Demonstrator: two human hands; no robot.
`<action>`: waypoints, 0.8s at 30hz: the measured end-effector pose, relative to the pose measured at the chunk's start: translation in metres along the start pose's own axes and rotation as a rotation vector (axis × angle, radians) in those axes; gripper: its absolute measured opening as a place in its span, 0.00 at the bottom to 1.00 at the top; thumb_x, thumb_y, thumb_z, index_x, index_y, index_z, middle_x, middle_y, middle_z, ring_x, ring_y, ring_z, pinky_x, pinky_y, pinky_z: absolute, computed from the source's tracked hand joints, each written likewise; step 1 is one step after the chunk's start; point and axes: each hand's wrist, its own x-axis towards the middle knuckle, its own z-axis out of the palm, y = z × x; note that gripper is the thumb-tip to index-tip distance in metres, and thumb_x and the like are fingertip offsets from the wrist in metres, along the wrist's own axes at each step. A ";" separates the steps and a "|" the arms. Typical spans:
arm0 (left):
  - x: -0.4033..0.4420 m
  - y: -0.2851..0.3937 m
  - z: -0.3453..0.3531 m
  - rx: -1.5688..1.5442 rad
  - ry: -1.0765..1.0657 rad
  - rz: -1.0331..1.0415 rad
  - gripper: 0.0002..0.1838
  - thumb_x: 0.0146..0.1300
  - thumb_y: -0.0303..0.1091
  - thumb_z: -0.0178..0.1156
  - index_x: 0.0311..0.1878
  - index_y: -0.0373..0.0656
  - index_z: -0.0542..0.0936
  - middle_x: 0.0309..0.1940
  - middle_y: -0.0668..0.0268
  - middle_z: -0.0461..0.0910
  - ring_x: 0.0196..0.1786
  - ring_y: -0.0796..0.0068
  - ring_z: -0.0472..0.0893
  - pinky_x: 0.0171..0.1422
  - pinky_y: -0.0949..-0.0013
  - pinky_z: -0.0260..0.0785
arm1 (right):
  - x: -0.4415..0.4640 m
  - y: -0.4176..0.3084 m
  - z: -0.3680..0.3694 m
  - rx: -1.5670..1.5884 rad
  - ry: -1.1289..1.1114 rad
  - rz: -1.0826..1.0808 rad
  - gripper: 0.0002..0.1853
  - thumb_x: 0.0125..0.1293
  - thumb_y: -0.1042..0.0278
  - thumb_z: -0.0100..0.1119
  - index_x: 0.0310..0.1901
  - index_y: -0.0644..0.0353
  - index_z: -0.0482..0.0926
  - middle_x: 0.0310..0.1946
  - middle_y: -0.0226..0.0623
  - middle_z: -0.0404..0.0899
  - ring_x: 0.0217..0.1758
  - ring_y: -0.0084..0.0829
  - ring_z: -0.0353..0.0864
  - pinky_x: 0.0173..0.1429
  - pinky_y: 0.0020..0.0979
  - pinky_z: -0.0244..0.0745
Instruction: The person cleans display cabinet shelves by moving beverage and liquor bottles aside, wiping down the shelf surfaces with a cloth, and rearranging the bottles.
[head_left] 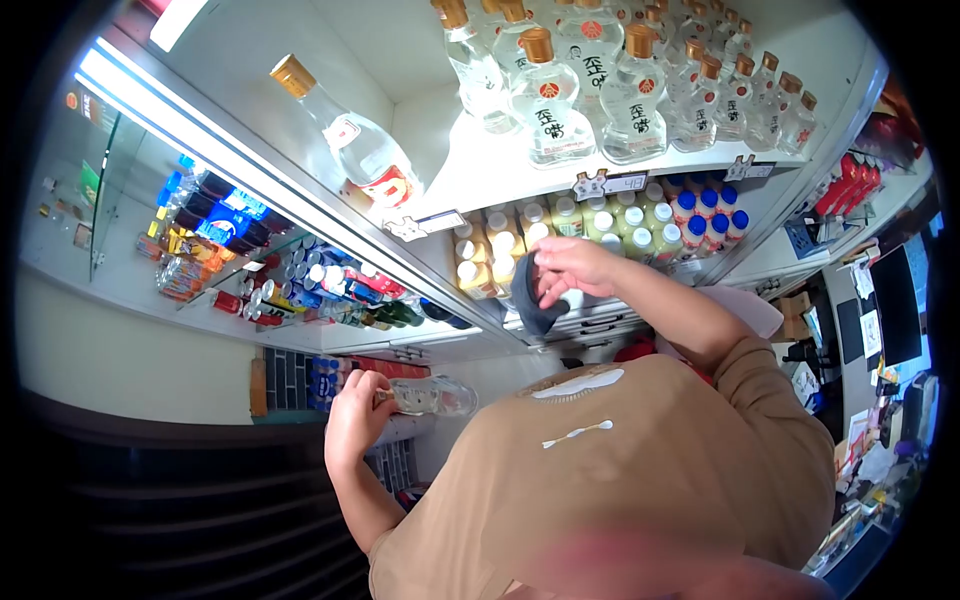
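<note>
My left hand (352,412) is closed around the neck of a clear glass bottle (436,396), which lies sideways with its base toward my body. My right hand (575,268) grips a dark grey cloth (532,296) in front of the lower drink rows. On the white shelf (455,165) above stand several clear liquor bottles (553,110) with gold caps and black lettering. A single taller bottle (360,150) with a gold cap and a red label stands apart at the left. The fingers partly hide the held bottle's neck.
Below the shelf are rows of plastic drink bottles (640,225) with white and blue caps. Price tags (625,184) hang on the shelf edge. Left of the lit frame stand cola bottles (225,225) and cans (265,300). A cluttered counter with a monitor (895,305) is at the right.
</note>
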 end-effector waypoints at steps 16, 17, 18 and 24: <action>-0.047 -0.040 0.022 -0.018 0.094 -0.121 0.16 0.44 0.23 0.66 0.37 0.40 0.73 0.33 0.54 0.74 0.34 0.50 0.77 0.36 0.56 0.70 | 0.218 -0.182 0.078 -0.813 0.803 -1.382 0.10 0.66 0.69 0.51 0.48 0.58 0.71 0.29 0.38 0.76 0.32 0.32 0.76 0.40 0.30 0.71; -0.050 -0.043 0.025 -0.032 0.090 -0.136 0.16 0.44 0.23 0.66 0.37 0.40 0.73 0.33 0.54 0.74 0.34 0.49 0.77 0.36 0.56 0.70 | 0.243 -0.189 0.068 -0.852 0.861 -1.400 0.10 0.66 0.71 0.51 0.49 0.58 0.72 0.28 0.36 0.76 0.30 0.28 0.75 0.39 0.26 0.71; -0.053 -0.047 0.028 -0.048 0.084 -0.144 0.16 0.44 0.23 0.67 0.37 0.40 0.73 0.33 0.54 0.74 0.34 0.49 0.77 0.36 0.56 0.70 | 0.256 -0.194 0.065 -0.905 0.747 -1.344 0.15 0.66 0.66 0.51 0.53 0.56 0.72 0.38 0.44 0.79 0.42 0.34 0.79 0.47 0.31 0.72; -0.072 -0.063 0.049 -0.070 0.083 -0.238 0.16 0.44 0.25 0.68 0.37 0.41 0.74 0.33 0.54 0.75 0.35 0.49 0.78 0.36 0.56 0.71 | 0.305 -0.154 0.016 -1.722 0.859 0.102 0.32 0.67 0.47 0.35 0.71 0.51 0.53 0.73 0.40 0.45 0.75 0.49 0.42 0.73 0.56 0.37</action>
